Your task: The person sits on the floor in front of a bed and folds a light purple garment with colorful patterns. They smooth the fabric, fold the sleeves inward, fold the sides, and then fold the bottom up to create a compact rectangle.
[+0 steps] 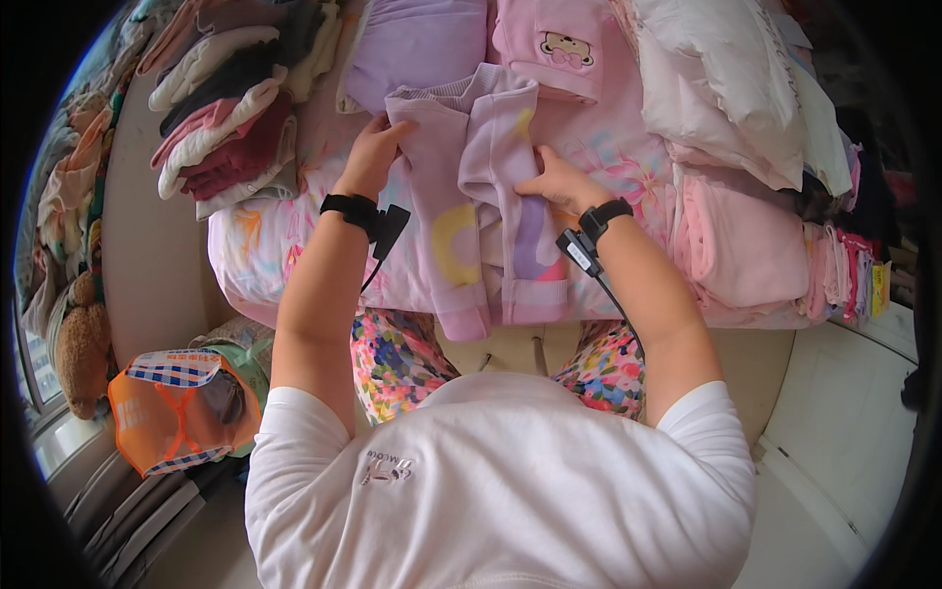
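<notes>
Before me a pair of small lilac fleece trousers [441, 162] with a ribbed waistband, yellow and purple shapes and ribbed cuffs lies on the floral bedding. The cuffs hang at the bed's front edge. At the upper left of the trousers, near the waistband, my left hand [375, 151] pinches the fabric between thumb and fingers. My right hand [563, 180] is at the right side, thumb and fingers apart, its fingertips at the fabric's edge; whether it grips is unclear. Beyond the waistband lie a purple garment [416, 48] and a pink garment with a bear patch [552, 51].
A pile of folded clothes [228, 118] rises at the left. White padded garments [721, 88] and folded pink fleece [743, 243] lie right, with small rolled garments [839, 272] beyond. An orange bag [184, 412] stands low left, near a brown plush toy [81, 353]. Bedding [250, 258] covers the surface.
</notes>
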A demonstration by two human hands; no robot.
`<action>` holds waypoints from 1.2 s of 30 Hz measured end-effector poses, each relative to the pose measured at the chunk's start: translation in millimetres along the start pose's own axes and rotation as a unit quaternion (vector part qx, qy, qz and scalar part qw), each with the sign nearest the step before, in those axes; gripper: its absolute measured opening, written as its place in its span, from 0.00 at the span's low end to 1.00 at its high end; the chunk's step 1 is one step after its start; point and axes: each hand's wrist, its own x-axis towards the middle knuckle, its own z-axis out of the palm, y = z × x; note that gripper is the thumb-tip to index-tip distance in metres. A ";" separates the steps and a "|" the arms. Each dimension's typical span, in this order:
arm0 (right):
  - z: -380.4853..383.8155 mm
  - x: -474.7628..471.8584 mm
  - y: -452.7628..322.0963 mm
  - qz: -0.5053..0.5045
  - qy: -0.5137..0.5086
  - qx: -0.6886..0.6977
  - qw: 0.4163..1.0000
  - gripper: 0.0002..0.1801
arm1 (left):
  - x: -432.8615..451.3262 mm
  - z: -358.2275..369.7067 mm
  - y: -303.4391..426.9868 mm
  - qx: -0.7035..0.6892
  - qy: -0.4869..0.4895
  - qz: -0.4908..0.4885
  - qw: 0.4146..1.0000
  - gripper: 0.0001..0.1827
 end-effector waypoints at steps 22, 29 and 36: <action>21.8 -95.0 38.1 -0.075 0.260 -0.017 0.963 0.24 | -213.5 5.4 -77.2 0.434 -0.042 0.341 0.833 0.18; 43.6 -135.0 20.5 -0.086 0.036 0.089 0.992 0.20 | -219.9 14.7 -99.7 0.254 0.066 -0.017 0.965 0.31; 48.9 -178.5 37.3 -0.116 -0.043 0.318 0.940 0.18 | -218.3 26.0 -118.6 -0.147 -0.095 -0.065 0.982 0.32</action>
